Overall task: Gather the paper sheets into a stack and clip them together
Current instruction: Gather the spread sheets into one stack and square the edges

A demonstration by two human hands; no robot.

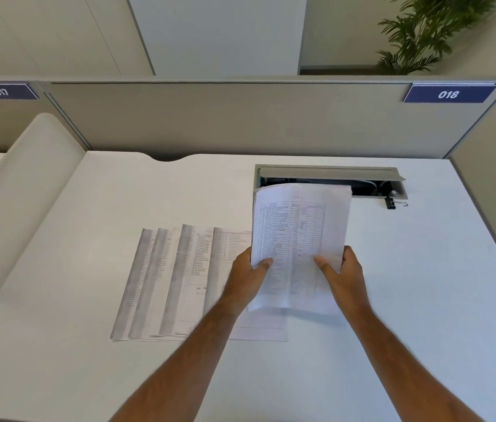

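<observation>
Both hands hold a bundle of printed sheets (300, 236) upright above the white desk. My left hand (248, 277) grips its left edge with the thumb on the front. My right hand (344, 274) grips its right edge the same way. Several more printed sheets (173, 284) lie fanned out and overlapping flat on the desk to the left of the held bundle. A black binder clip (392, 203) lies on the desk at the far right, just in front of the cable slot, apart from both hands.
An open grey cable tray (332, 175) is sunk into the white desk (423, 284) behind the held sheets. A beige partition (240, 117) with label 018 closes the back. A white curved divider (27, 193) stands at the left.
</observation>
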